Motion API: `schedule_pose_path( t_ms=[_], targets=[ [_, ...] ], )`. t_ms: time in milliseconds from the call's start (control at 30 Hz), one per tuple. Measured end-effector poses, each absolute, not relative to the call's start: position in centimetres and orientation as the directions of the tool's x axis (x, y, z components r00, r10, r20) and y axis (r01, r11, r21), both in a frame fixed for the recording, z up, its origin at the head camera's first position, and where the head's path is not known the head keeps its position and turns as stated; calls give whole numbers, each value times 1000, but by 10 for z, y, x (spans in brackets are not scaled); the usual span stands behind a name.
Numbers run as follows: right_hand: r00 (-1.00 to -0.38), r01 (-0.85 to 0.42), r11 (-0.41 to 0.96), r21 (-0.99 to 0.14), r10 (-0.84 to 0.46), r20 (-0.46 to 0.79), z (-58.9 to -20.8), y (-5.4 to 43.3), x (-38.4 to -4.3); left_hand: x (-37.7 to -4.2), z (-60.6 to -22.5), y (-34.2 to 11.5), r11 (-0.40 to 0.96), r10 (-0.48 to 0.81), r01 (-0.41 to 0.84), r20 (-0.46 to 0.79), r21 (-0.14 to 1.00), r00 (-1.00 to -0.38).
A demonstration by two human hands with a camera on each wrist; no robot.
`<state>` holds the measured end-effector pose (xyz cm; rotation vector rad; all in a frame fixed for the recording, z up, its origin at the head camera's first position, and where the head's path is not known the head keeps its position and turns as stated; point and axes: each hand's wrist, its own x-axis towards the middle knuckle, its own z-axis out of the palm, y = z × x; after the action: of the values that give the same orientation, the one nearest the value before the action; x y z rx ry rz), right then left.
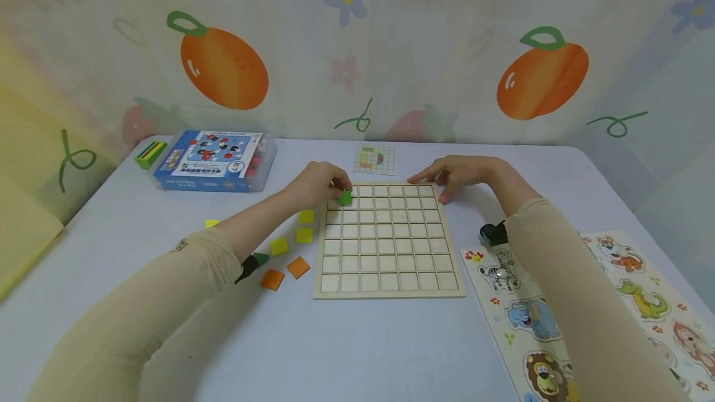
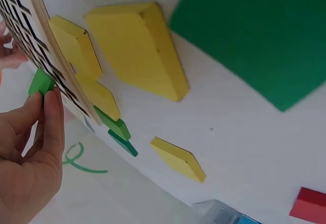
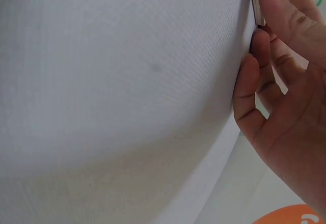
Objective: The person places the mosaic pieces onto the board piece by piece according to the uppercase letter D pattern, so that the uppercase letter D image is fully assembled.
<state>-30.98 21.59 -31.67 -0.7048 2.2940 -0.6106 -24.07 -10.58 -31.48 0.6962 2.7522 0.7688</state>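
A pale wooden grid board (image 1: 392, 229) lies flat on the white table. My left hand (image 1: 324, 182) pinches a small green square tile (image 1: 344, 198) between thumb and fingers at the board's upper left cells. In the left wrist view the same green tile (image 2: 41, 82) touches the grid side. At the board's upper right corner my right hand (image 1: 460, 174) holds the edges, index finger along the top and thumb at the side. In the right wrist view the other fingers (image 3: 248, 79) are curled, and only a sliver of the board (image 3: 256, 2) shows.
Left of the board lie several yellow tiles (image 1: 278, 246) and two orange tiles (image 1: 272, 279). A printed grid card (image 1: 375, 159) lies behind the board. A blue-labelled box (image 1: 206, 163) and striped green block (image 1: 149, 154) stand back left. An animal puzzle board (image 1: 491, 309) lies under the right forearm.
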Motion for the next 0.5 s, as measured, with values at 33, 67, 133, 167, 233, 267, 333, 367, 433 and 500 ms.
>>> schedule_pose_path(
  t_ms=[33, 67, 133, 167, 233, 267, 333, 367, 433, 500],
  targets=[
    [-643, -317, 748, -583, -621, -447, -317, 216, -310, -241, -316, -103, 756, 498, 398, -62, 520, -865],
    [-644, -313, 749, -585, -619, -448, -316, 216, -310, -241, -316, -101, 757, 503, 403, -64, 515, -862],
    [-643, -312, 748, -586, -620, -449, -316, 216, -310, -240, -318, -97, 760, 506, 410, -62, 504, -860],
    [-642, -310, 747, -588, -621, -451, -316, 216, -310, -240, -319, -96, 762, 504, 410, -62, 501, -861],
    [-640, -305, 746, -592, -621, -452, -316, 216, -310, -239, -320, -93, 769, 490, 400, -58, 498, -870],
    [-640, -306, 745, -592, -622, -452, -316, 216, -310, -238, -320, -93, 774, 479, 391, -57, 499, -876],
    [-639, -303, 743, -597, -623, -451, -316, 216, -309, -237, -321, -92, 781, 459, 376, -50, 498, -887],
    [-638, -305, 739, -600, -626, -447, -316, 216, -309, -236, -321, -92, 785, 448, 369, -46, 498, -893],
    [-638, -307, 735, -604, -630, -443, -316, 216, -309, -236, -322, -93, 790, 433, 360, -36, 496, -901],
    [-637, -308, 730, -610, -635, -438, -316, 216, -309, -235, -322, -93, 790, 428, 360, -27, 497, -903]
  ],
)
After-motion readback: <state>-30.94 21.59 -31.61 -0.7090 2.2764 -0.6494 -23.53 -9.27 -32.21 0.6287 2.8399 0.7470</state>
